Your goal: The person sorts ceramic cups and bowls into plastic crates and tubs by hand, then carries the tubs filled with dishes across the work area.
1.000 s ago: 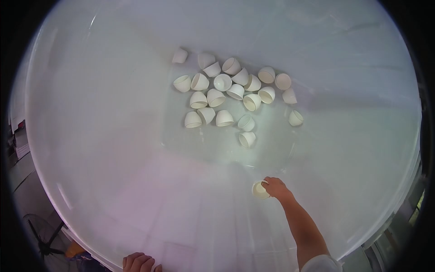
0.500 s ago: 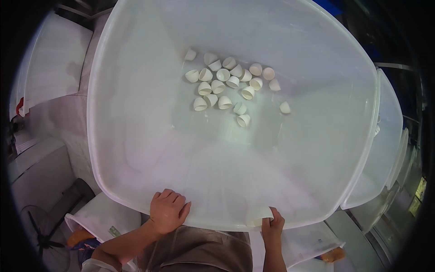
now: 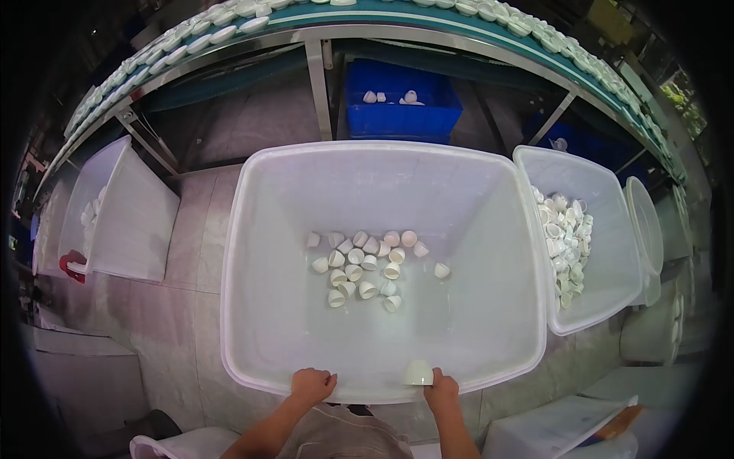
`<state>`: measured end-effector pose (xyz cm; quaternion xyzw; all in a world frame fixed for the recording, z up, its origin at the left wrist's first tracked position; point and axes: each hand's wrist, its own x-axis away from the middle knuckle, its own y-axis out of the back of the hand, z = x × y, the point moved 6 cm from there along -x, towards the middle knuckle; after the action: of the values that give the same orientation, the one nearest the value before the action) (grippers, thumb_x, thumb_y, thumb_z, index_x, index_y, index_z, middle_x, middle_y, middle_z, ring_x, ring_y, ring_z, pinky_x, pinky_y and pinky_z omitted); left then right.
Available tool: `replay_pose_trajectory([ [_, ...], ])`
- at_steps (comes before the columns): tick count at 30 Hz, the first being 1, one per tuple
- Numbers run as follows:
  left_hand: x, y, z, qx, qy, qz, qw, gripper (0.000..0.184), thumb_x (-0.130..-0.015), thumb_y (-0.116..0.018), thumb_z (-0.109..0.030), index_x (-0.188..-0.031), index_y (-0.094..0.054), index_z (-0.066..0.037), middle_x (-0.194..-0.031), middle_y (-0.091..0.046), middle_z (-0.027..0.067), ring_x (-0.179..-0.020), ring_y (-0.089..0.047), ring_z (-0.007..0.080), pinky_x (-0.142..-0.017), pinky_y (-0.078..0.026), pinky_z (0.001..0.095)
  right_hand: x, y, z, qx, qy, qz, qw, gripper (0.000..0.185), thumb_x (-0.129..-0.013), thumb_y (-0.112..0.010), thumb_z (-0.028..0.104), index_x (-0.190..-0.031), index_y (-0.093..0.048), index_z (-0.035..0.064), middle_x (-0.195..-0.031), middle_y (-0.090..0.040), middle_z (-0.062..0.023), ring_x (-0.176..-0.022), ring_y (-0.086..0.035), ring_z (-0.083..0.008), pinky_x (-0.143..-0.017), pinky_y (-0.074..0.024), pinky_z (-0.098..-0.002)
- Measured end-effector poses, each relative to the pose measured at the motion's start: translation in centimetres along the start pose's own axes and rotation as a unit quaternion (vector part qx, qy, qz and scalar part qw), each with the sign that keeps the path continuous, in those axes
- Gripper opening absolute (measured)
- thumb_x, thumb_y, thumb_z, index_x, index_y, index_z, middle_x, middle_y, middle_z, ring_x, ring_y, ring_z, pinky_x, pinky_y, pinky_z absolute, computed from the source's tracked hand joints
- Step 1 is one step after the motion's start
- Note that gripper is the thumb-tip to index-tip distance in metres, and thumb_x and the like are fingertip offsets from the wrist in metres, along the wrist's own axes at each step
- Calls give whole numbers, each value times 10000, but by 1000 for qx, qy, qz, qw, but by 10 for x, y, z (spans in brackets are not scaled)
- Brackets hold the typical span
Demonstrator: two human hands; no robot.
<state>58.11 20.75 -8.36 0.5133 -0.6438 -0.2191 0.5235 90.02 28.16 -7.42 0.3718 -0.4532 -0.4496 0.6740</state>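
Observation:
A large white bin (image 3: 252,306) fills the middle, with several white cups (image 3: 355,256) lying scattered over its bottom, tipped various ways. At the bin's near rim, my right hand (image 3: 440,385) holds one white cup (image 3: 418,373) by its side, the cup upside down over the inner edge. Left of it, my left hand (image 3: 313,383) rests on the same rim with its fingers curled over; whether anything lies under them is hidden.
To the right stands a bin (image 3: 623,275) heaped with white pieces. Another bin (image 3: 145,222) stands at the left. A blue crate (image 3: 405,121) sits beyond, under a conveyor (image 3: 367,15) lined with white ware. Part of a further bin (image 3: 527,436) shows at the lower right.
The view has drawn back and lifted, showing the conveyor and blue crate. My right hand has come up from inside the bin to its near rim, still holding the cup.

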Motion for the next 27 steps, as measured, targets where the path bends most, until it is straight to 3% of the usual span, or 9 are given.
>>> replay_pose_trajectory([
  [9,76,-18,-9,67,-49,131,988,426,-891,-533,-471,-753,-704,-107,-698,-676,107,-681,-647,326,-625,-511,458,78,-19,-20,41,-38,-94,994,130,-691,-673,120,-797,-604,89,-582,-600,-133,-564,-604,-359,-514,-474,-497],
  [12,75,-19,34,223,-184,-11,957,395,-895,-584,-437,-889,-720,-66,-773,-694,108,-706,-666,265,-655,-529,395,74,-36,-10,63,-137,-108,983,123,-672,-663,97,-785,-613,92,-567,-595,-115,-566,-606,-343,-600,-502,-479],
  [15,79,72,81,269,-237,-64,932,229,-845,-674,-216,-990,-675,-39,-959,-668,144,-926,-615,342,-814,-484,436,93,-45,64,59,-123,-170,976,125,-684,-652,81,-806,-628,94,-569,-598,-108,-586,-611,-335,-778,-503,-466],
  [16,73,93,110,292,-230,-44,927,252,-854,-665,-245,-1001,-679,-41,-968,-671,145,-916,-619,339,-806,-489,426,97,-59,90,8,-154,-146,977,126,-691,-637,64,-815,-643,87,-576,-605,-102,-620,-619,-329,-924,-449,-455],
  [20,55,202,249,328,-132,97,930,309,-882,-636,-305,-1035,-681,-40,-1000,-679,146,-866,-634,342,-775,-509,397,122,-102,263,7,-157,-192,969,146,-765,-587,31,-877,-680,42,-712,-656,-108,-697,-648,-275,-914,-471,-426],
  [21,51,225,284,323,-87,141,932,314,-887,-632,-307,-1041,-679,-37,-1006,-680,144,-851,-637,346,-767,-514,392,129,-137,284,24,-179,-156,971,210,-745,-610,74,-941,-687,70,-861,-663,-97,-858,-617,-250,-1003,-355,-462],
  [23,32,238,351,343,-92,69,932,275,-891,-624,-315,-941,-685,-52,-862,-675,93,-701,-642,259,-646,-516,349,141,-225,295,57,-223,-82,970,369,-704,-657,161,-1068,-701,124,-1157,-676,-75,-1180,-553,-199,-1183,-122,-534],
  [26,-1,294,390,339,-50,102,934,255,-892,-658,-261,-995,-693,-30,-772,-667,73,-683,-616,140,-635,-496,279,125,-201,379,64,-242,-152,956,302,-758,-617,165,-1044,-705,118,-1080,-692,-66,-1135,-579,-196,-1169,-159,-555],
  [27,-16,313,387,343,-73,93,932,252,-894,-642,-278,-953,-695,-39,-765,-669,84,-678,-627,178,-637,-503,304,118,-195,396,72,-263,-149,951,289,-767,-616,164,-1035,-706,108,-1061,-696,-65,-1122,-586,-198,-1165,-166,-562],
])
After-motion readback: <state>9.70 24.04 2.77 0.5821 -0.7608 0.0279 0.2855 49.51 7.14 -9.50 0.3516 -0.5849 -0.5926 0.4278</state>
